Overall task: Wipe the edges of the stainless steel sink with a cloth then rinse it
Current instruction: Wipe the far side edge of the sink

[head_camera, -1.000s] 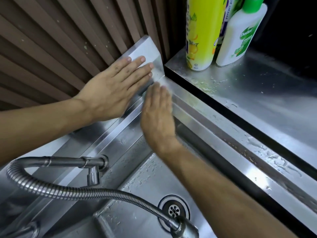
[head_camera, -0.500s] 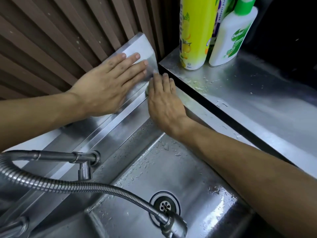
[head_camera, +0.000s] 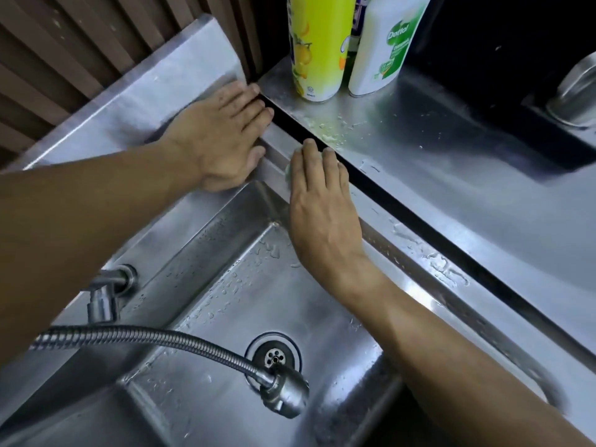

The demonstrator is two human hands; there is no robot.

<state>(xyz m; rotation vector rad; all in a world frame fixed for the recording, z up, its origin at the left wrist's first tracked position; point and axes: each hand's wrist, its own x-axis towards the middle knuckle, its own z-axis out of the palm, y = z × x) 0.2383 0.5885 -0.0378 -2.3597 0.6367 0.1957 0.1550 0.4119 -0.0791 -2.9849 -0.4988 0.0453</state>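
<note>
Here, head view, the only one: your left hand [head_camera: 225, 140] lay flat with fingers straight on the back ledge of the sink [head_camera: 416, 269], at the far right corner, holding nothing. Your right hand [head_camera: 322, 208] also lay flat, fingers straight, pressing down on the sink's right rim. A sliver of pale green cloth [head_camera: 287, 171] showed just under its index side; the rest was hidden beneath the palm. Fingertips reached the dark gap between rim and counter [head_camera: 451, 162].

Step in hand, by my reading: wiping the edges, at the far end of the right rim. Droplets stood on the nearer stretch of that rim and in the basin around the drain [head_camera: 273, 355]. Rinsing looked not yet begun; no water ran from the spray head [head_camera: 283, 393] on its hose [head_camera: 145, 338].

Next move would call for drawing the cloth along the rim toward you with even pressure, keeping it clear of the gap. A yellow bottle [head_camera: 317, 46] and a white Dettol bottle [head_camera: 383, 46] stood on the counter just beyond.
</note>
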